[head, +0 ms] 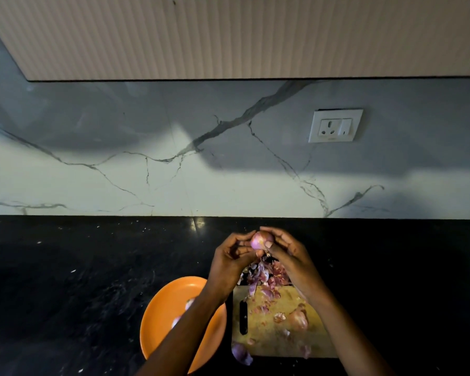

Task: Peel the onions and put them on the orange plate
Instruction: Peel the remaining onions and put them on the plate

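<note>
Peeling a small pale-purple onion (pixel 259 240), held in the air above the far edge of the yellow wooden cutting board (pixel 272 340).

Both hands pinch it: left hand (pixel 229 257) cradling from the side with curled fingers, right hand (pixel 288 253) with thumb pressed on the skin. Best to steady the bulb with the left, strip downward over the heap of purple skins (pixel 263 275), then move it left to the round orange plate (pixel 158 318) on the black bench (pixel 65 267).
</note>
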`<control>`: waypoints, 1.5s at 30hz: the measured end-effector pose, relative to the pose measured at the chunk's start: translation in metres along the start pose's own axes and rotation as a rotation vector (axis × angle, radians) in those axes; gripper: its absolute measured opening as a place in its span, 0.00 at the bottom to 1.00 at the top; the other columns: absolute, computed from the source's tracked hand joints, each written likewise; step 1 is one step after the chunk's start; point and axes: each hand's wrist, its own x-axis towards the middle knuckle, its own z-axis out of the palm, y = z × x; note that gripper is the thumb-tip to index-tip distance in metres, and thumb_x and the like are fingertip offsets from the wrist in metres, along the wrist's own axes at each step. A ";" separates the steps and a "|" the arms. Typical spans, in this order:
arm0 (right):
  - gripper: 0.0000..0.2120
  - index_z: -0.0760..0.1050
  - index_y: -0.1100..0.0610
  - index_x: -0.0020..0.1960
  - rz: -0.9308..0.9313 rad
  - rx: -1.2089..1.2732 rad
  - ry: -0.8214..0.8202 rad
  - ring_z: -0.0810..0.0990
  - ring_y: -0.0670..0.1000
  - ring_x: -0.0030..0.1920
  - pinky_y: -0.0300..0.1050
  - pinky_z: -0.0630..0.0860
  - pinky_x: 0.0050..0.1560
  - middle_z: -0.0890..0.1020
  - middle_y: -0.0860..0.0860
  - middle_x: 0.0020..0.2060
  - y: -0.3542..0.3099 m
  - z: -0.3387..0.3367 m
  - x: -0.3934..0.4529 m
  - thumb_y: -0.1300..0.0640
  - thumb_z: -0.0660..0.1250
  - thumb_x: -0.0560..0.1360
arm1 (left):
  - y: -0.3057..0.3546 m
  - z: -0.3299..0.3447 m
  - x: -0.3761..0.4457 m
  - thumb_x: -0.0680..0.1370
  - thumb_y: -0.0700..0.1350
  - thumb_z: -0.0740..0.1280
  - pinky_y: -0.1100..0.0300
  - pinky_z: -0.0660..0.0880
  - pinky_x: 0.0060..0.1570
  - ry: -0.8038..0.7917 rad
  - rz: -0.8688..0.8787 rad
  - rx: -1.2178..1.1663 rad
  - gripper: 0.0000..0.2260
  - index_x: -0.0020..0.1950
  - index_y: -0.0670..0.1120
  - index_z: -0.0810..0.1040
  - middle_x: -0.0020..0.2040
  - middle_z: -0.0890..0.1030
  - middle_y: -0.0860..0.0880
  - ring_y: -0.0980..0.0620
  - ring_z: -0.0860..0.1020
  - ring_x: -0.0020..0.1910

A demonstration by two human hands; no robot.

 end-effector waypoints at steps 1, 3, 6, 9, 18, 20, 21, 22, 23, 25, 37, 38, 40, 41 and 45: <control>0.15 0.77 0.55 0.66 0.001 0.010 0.015 0.81 0.51 0.62 0.42 0.79 0.55 0.83 0.52 0.60 0.001 0.001 -0.001 0.62 0.66 0.80 | -0.001 0.000 0.000 0.75 0.32 0.72 0.59 0.80 0.52 0.002 0.000 -0.001 0.16 0.62 0.38 0.78 0.52 0.86 0.43 0.46 0.84 0.53; 0.14 0.78 0.56 0.65 0.002 0.035 0.046 0.82 0.51 0.61 0.41 0.80 0.51 0.83 0.52 0.59 0.003 0.004 -0.002 0.63 0.66 0.80 | -0.002 0.001 -0.001 0.75 0.33 0.73 0.58 0.80 0.52 0.006 0.004 0.002 0.15 0.61 0.38 0.78 0.52 0.86 0.42 0.45 0.84 0.53; 0.13 0.79 0.55 0.64 0.002 0.034 0.089 0.82 0.50 0.60 0.41 0.80 0.51 0.83 0.52 0.59 0.005 0.007 -0.003 0.61 0.67 0.80 | -0.005 0.001 0.000 0.74 0.34 0.74 0.53 0.81 0.54 0.010 0.009 0.010 0.15 0.60 0.39 0.79 0.52 0.85 0.41 0.42 0.84 0.54; 0.11 0.80 0.54 0.61 0.000 0.023 0.129 0.82 0.49 0.59 0.40 0.80 0.50 0.84 0.51 0.57 0.005 0.009 -0.004 0.61 0.67 0.80 | -0.007 0.002 0.001 0.74 0.35 0.74 0.48 0.80 0.56 0.012 0.005 0.025 0.16 0.60 0.41 0.79 0.52 0.85 0.41 0.41 0.84 0.54; 0.08 0.81 0.50 0.58 0.035 -0.015 0.071 0.83 0.51 0.58 0.45 0.80 0.54 0.85 0.51 0.54 -0.001 0.001 0.003 0.55 0.68 0.79 | -0.006 -0.001 0.002 0.75 0.36 0.73 0.49 0.80 0.58 -0.007 0.035 0.063 0.17 0.64 0.44 0.78 0.58 0.83 0.42 0.44 0.82 0.58; 0.14 0.80 0.51 0.61 0.003 -0.053 0.045 0.82 0.49 0.60 0.46 0.79 0.59 0.84 0.49 0.57 -0.005 0.000 0.004 0.52 0.70 0.76 | -0.004 -0.002 0.003 0.77 0.34 0.71 0.56 0.79 0.56 -0.017 0.047 0.049 0.17 0.66 0.40 0.76 0.58 0.84 0.44 0.46 0.82 0.58; 0.15 0.80 0.51 0.61 -0.018 -0.077 0.049 0.82 0.49 0.60 0.48 0.78 0.60 0.85 0.49 0.57 -0.007 -0.001 0.005 0.51 0.71 0.75 | -0.002 -0.002 0.003 0.77 0.34 0.71 0.57 0.79 0.56 -0.021 0.052 0.044 0.18 0.66 0.39 0.76 0.58 0.84 0.44 0.46 0.82 0.58; 0.15 0.81 0.52 0.60 -0.047 -0.116 0.057 0.83 0.49 0.59 0.49 0.78 0.61 0.85 0.49 0.56 -0.008 -0.003 0.006 0.51 0.72 0.74 | -0.001 -0.003 0.004 0.77 0.35 0.71 0.57 0.79 0.55 -0.022 0.057 0.043 0.18 0.66 0.40 0.76 0.58 0.84 0.44 0.46 0.82 0.59; 0.14 0.82 0.52 0.58 -0.083 -0.164 0.068 0.83 0.49 0.58 0.49 0.79 0.61 0.85 0.48 0.55 -0.007 -0.004 0.008 0.52 0.73 0.73 | 0.001 -0.004 0.004 0.77 0.35 0.71 0.58 0.79 0.55 -0.021 0.059 0.046 0.18 0.66 0.40 0.76 0.58 0.84 0.45 0.47 0.82 0.59; 0.08 0.84 0.52 0.52 -0.145 -0.230 0.087 0.84 0.50 0.54 0.49 0.80 0.59 0.85 0.47 0.52 -0.006 -0.009 0.010 0.56 0.74 0.73 | 0.004 -0.006 0.004 0.76 0.35 0.71 0.60 0.79 0.54 -0.030 0.060 0.061 0.18 0.65 0.40 0.77 0.58 0.84 0.47 0.49 0.82 0.59; 0.13 0.79 0.45 0.57 -0.049 -0.416 0.140 0.83 0.43 0.54 0.46 0.80 0.58 0.85 0.45 0.53 0.005 -0.023 0.025 0.62 0.68 0.79 | 0.003 -0.008 -0.002 0.79 0.37 0.69 0.55 0.79 0.58 -0.128 -0.055 0.033 0.17 0.68 0.47 0.77 0.61 0.82 0.48 0.48 0.80 0.61; 0.15 0.78 0.45 0.60 -0.059 -0.425 0.115 0.82 0.43 0.57 0.46 0.79 0.60 0.84 0.44 0.55 0.005 -0.023 0.025 0.62 0.68 0.79 | 0.003 -0.007 -0.001 0.79 0.37 0.68 0.55 0.79 0.58 -0.116 -0.059 0.024 0.17 0.68 0.46 0.76 0.61 0.82 0.48 0.48 0.80 0.61; 0.14 0.78 0.45 0.62 -0.079 -0.407 0.079 0.82 0.43 0.59 0.45 0.78 0.62 0.84 0.44 0.57 0.001 -0.020 0.023 0.59 0.68 0.80 | 0.003 -0.006 0.001 0.79 0.38 0.68 0.55 0.79 0.59 -0.106 -0.056 0.024 0.17 0.69 0.46 0.76 0.61 0.82 0.47 0.48 0.80 0.61; 0.13 0.78 0.44 0.62 -0.079 -0.391 0.060 0.82 0.43 0.59 0.44 0.78 0.61 0.84 0.44 0.57 -0.002 -0.018 0.022 0.58 0.68 0.80 | 0.003 -0.005 0.001 0.79 0.38 0.68 0.56 0.79 0.58 -0.099 -0.049 0.035 0.18 0.69 0.45 0.76 0.62 0.81 0.47 0.48 0.80 0.61; 0.11 0.80 0.42 0.58 -0.101 -0.446 -0.028 0.82 0.42 0.57 0.43 0.79 0.59 0.85 0.43 0.54 -0.006 -0.013 0.017 0.55 0.68 0.80 | 0.000 -0.004 0.004 0.78 0.40 0.71 0.56 0.80 0.53 -0.053 -0.021 0.070 0.16 0.65 0.46 0.75 0.60 0.80 0.48 0.47 0.80 0.59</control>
